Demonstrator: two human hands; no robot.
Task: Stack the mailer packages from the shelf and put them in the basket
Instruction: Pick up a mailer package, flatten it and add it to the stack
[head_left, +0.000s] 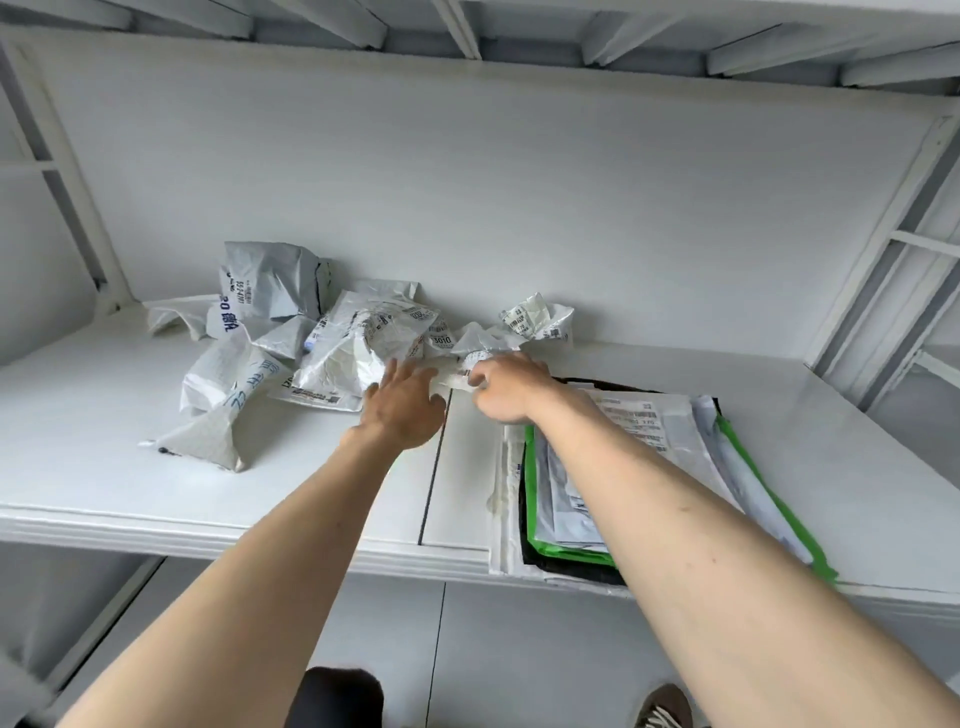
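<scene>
Mailer packages: I see a flat stack (639, 457) lying at the right of the white shelf (104, 415), with green and black edges showing, and a crumpled loose pile (311, 343) at centre-left. A small crumpled mailer (524, 332) sits between them. My right hand (506, 387) pinches its lower edge with curled fingers. My left hand (402, 402) lies flat beside it, fingers spread, touching the pile.

On a white shelf (208, 499), the right hand (506, 387) pinches a crumpled white mailer (524, 327) while the left hand (402, 402) reaches flat beside it, between a loose mailer pile (291, 332) and a flat stack (649, 467).
</scene>
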